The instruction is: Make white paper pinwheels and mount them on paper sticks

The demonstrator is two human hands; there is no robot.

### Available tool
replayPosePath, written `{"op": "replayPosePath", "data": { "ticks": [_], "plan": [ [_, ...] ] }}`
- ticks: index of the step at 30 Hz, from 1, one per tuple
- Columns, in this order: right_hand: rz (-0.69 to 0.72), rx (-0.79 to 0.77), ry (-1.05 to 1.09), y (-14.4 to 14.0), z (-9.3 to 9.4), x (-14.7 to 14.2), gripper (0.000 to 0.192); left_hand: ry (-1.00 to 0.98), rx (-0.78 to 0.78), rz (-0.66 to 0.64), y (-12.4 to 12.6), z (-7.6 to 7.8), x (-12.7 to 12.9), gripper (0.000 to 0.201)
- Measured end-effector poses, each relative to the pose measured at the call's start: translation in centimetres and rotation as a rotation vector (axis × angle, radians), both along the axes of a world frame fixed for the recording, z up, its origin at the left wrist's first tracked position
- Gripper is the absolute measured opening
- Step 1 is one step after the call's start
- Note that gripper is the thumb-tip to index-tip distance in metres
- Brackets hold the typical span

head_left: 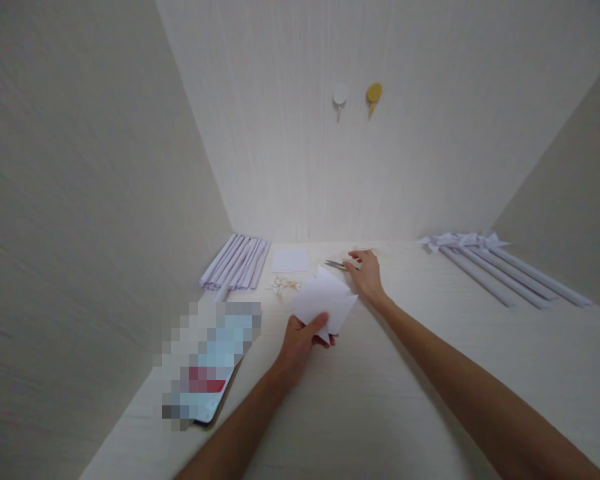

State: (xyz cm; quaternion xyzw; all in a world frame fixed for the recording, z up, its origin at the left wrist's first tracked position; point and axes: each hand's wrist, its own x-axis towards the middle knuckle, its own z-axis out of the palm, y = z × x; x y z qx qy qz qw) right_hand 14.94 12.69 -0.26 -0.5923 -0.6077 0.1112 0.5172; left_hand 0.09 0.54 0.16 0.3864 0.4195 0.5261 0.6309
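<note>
My left hand [300, 343] pinches a piece of folded white paper [323, 300] between the thumb on top and the fingers beneath. The paper has pointed corners and lies tilted above the table. Farther back and to the right, my right hand [367, 273] is at the handle end of a small pair of scissors [335, 265]. Its thumb and fingers are apart over the handles, which are mostly hidden. The scissor blades point left, just behind the folded paper.
Rolled white paper sticks [237, 263] lie at the back left, beside a flat white sheet [290, 260]. Rubber bands [286, 285] sit in front of that sheet. A phone [215, 363] rests at the left. Paper sticks with pointed ends [500, 270] lie back right. Two hooks [374, 93] are on the wall.
</note>
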Motion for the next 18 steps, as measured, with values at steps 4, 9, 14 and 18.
{"op": "replayPosePath", "data": {
  "ticks": [4,9,14,18],
  "plan": [
    [0.152,-0.104,0.583,-5.4,1.5,-0.5,0.022,-0.001,0.04,0.11,0.4,-0.6,0.0,0.027],
    [0.634,-0.433,0.838,-12.2,1.0,-2.9,0.033,0.071,0.105,0.134,0.5,-0.8,-0.2,0.029],
    [0.699,-0.434,0.872,-13.2,-0.3,-4.3,0.033,0.219,0.175,0.142,-0.1,-0.3,-0.4,0.031],
    [0.752,-0.483,0.866,-12.5,-0.7,-4.1,0.034,0.27,0.213,0.102,-0.3,-0.1,-0.3,0.03]
  ]
}}
